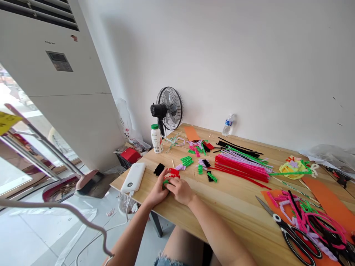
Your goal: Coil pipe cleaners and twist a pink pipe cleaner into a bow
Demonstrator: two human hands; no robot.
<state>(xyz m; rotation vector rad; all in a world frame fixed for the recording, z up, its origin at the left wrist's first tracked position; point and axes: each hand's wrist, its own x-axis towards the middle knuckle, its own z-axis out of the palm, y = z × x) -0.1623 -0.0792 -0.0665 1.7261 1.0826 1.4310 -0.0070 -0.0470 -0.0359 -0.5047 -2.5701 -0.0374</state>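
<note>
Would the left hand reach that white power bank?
Probably yes: the white power bank lies nearby on the table, with nothing standing between, though the left hand seems busy with a green piece.

Worn on the head, looking forward and down from near above the light-brown wooden table (233, 199), with bare left hand (158, 189) and bare right hand (181, 190) below centre. Facing the white wall (249, 66), taking in the tall white slatted cabinet (76, 118) at left.

- Plain white wall (263, 66) at the back
- Pale, shiny floor (41, 236)
- Wooden table (227, 203) by the wall
- Tall white cabinet (80, 122) with slats up top
- Bright light on the left
</note>
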